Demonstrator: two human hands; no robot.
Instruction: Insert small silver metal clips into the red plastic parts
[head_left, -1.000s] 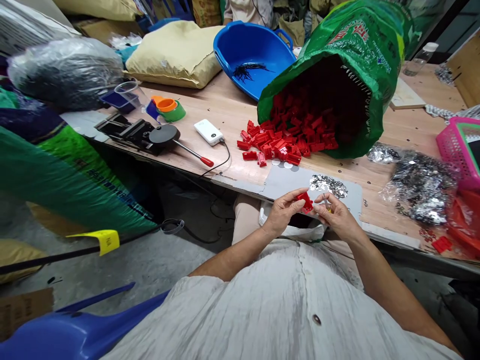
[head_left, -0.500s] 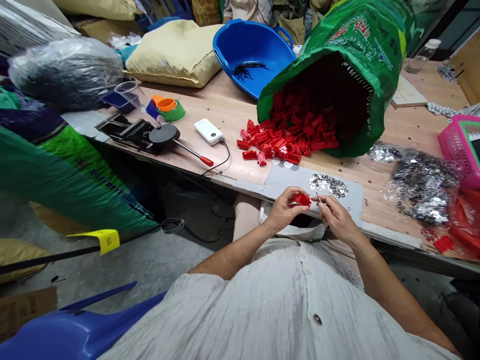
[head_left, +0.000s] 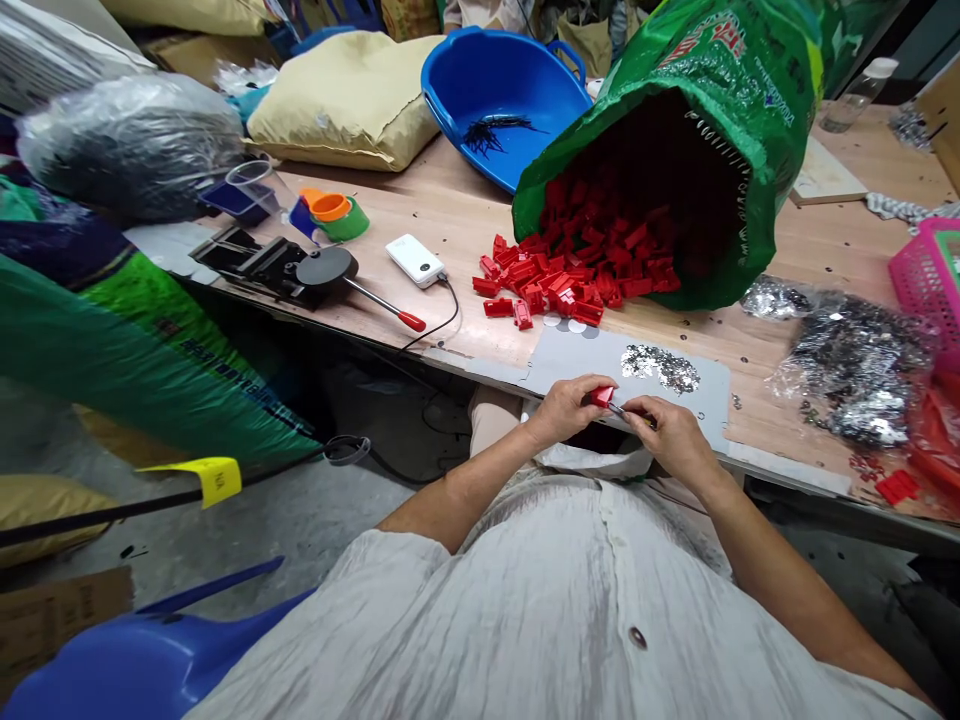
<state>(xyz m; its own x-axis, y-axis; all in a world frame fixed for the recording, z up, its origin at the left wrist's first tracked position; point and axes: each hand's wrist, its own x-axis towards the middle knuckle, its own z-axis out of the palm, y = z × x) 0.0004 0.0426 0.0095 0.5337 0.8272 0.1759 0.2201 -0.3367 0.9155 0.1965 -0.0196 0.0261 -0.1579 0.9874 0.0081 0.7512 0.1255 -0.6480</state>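
My left hand (head_left: 568, 409) pinches a small red plastic part (head_left: 602, 396) at the table's front edge. My right hand (head_left: 670, 432) is closed on a thin metal piece (head_left: 617, 409) whose tip touches the red part. Both hands are over a grey mat (head_left: 570, 358) that carries a small heap of shiny metal pieces (head_left: 660, 366). Behind it, a pile of red plastic parts (head_left: 559, 282) spills out of a tipped green sack (head_left: 697, 120).
A blue basin (head_left: 499, 95), a white power bank (head_left: 417, 261) with a cable, a black lever tool (head_left: 300, 272) and stacked cups (head_left: 330, 212) stand on the wooden table. Bags of metal pieces (head_left: 855, 365) and a pink basket (head_left: 926, 275) are at the right. A blue chair (head_left: 150, 660) is at my lower left.
My hands have come closer together and the metal piece in my right hand now meets the red part. The view has shifted slightly.
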